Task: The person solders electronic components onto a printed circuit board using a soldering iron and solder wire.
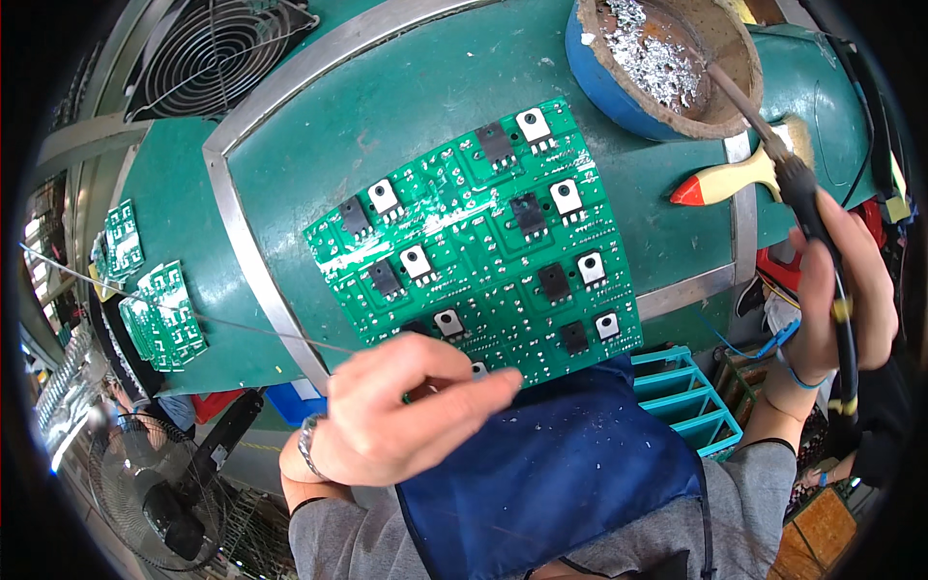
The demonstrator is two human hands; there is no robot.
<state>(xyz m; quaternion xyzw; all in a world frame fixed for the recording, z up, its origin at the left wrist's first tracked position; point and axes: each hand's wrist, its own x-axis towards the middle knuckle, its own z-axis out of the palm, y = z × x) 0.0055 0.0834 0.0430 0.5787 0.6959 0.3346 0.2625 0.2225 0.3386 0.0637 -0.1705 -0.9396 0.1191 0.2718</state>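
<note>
A green circuit board (483, 280) lies on the bench in front of me, with several black and white-faced three-legged components on it. My left hand (396, 411) is closed over the board's near left corner, its fingers hiding part of that edge. A thin solder wire (261, 330) runs in from the left and ends in this hand. In my right hand (846, 280) is a soldering iron (797, 184), gripped by its dark handle. Its metal shaft reaches into a round blue-sided bowl (619, 94), among shiny solder scraps (659, 68).
A brush (725, 182) with a red-tipped handle lies beside the bowl. More green boards (166, 314) are stacked at the left. A fan grille (217, 63) stands far left, another fan (159, 493) near left. Teal trays (686, 401) sit below the bench edge.
</note>
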